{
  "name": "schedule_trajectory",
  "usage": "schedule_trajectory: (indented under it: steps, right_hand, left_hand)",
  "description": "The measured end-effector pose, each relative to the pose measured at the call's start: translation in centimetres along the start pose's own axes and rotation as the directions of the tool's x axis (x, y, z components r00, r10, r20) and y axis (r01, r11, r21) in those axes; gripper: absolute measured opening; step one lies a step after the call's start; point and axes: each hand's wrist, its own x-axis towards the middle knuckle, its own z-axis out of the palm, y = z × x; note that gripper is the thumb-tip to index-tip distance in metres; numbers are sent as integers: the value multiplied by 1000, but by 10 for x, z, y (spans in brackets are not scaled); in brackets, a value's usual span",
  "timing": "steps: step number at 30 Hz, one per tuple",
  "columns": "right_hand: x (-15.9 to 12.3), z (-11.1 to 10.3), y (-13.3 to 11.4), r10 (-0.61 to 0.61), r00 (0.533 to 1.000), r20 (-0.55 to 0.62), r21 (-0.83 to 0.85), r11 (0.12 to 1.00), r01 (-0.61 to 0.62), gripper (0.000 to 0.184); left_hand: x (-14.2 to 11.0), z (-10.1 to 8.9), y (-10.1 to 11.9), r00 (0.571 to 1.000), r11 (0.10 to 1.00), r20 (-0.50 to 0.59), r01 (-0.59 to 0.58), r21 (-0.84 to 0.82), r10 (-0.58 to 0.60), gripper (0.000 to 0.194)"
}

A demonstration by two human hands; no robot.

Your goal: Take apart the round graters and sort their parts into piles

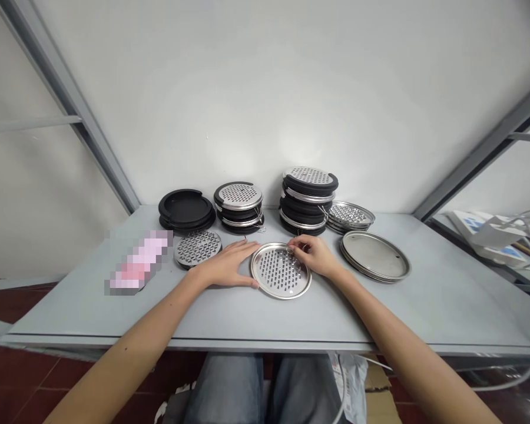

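A round perforated steel disc lies flat on the grey table in front of me. My left hand rests flat against its left rim, fingers stretched out. At the disc's far right rim my right hand has its fingertips pinched together on a small metal ring, too small to make out well.
A loose perforated disc lies to the left, beside a blurred pink patch. Along the wall stand stacks of black rings, black-rimmed graters, perforated discs and plain steel lids. Papers and cables lie at right.
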Motion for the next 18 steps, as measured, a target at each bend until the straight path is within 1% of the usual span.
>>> schedule_trajectory:
  steps: [2, 4, 6, 8, 10, 11, 14, 16, 18]
  right_hand:
    - [0, -3, 4, 23, 999, -38, -78, 997, -26, 15]
    - [0, -5, 7, 34, 997, -65, -135, 990, -43, 14]
    - [0, -6, 8, 31, 997, -64, -145, 989, -40, 15]
    - [-1, -6, 5, 15, 999, -39, -117, 993, -19, 16]
    - [-1, -6, 1, 3, 1000, 18, -69, 998, -1, 16]
    - [-2, -5, -1, 0, 999, 54, -40, 999, 2, 17]
    - [-4, -6, -6, -15, 991, 130, 16, 1000, 13, 19]
    - [-4, -6, -7, -34, 990, 139, 16, 999, 32, 18]
    - [-4, -7, -8, -48, 992, 121, 9, 999, 47, 18]
  left_hand:
    - [0, 0, -1, 998, 1000, -58, 0, 8, 0, 86]
    - [1, 0, 0, 992, 999, -129, 0, 35, 4, 67]
    - [2, -1, 5, 982, 998, -186, -12, 64, 24, 47]
    - [4, -2, 10, 977, 996, -211, -27, 81, 43, 39]
    - [4, -1, 14, 978, 996, -203, -24, 89, 41, 41]
    - [4, 0, 15, 981, 995, -192, -9, 95, 27, 47]
    - [3, 5, 14, 992, 991, -123, 57, 117, -43, 75]
    - [2, 8, 13, 994, 988, -79, 91, 126, -81, 85]
    - [1, 9, 12, 994, 986, -52, 104, 129, -98, 86]
